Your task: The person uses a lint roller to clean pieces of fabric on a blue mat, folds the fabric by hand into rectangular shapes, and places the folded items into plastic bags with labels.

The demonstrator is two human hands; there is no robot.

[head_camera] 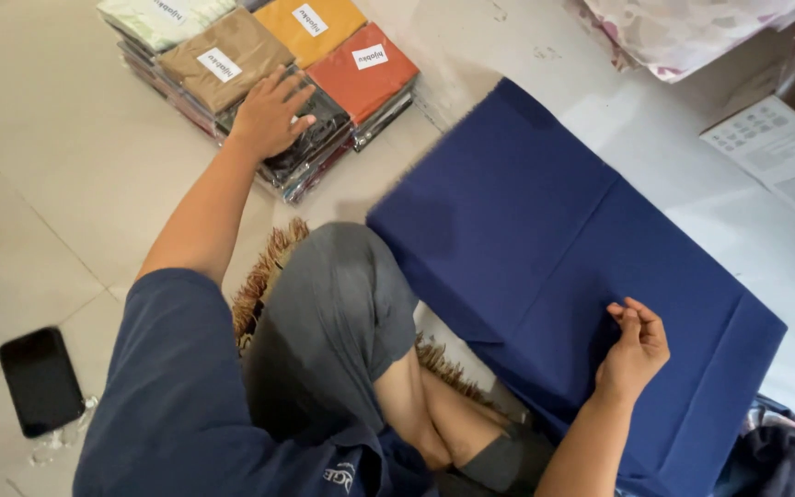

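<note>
Pale tiled floor [66, 184], seen from above; you sit on it with one knee in grey shorts drawn up over a fringed brown mat [264, 276].

Your left hand [271, 114] lies flat, fingers spread, palm down on a dark wrapped packet [319, 138] at the near edge of a stack of packaged cloths [259, 83]. Four top packets show a colour: one pale green [163, 18], one tan [223, 57], one mustard yellow [310, 23], one rust orange [362, 69]. Each of the four bears one white label. The layers underneath cannot be counted.

Your right hand [635, 350] rests on one folded navy blue cloth [545, 239], fingers curled loosely toward the thumb, pinching at the fabric surface; whether any cloth is caught between them cannot be told. The cloth lies spread on the floor just beside your knee, well apart from the stack, with creases crossing it.

One black phone [40, 379] lies face up on the floor near your left side. One printed white sheet [779, 152] sits on a box at the far right, and one floral fabric [683, 28] shows at the top edge.
</note>
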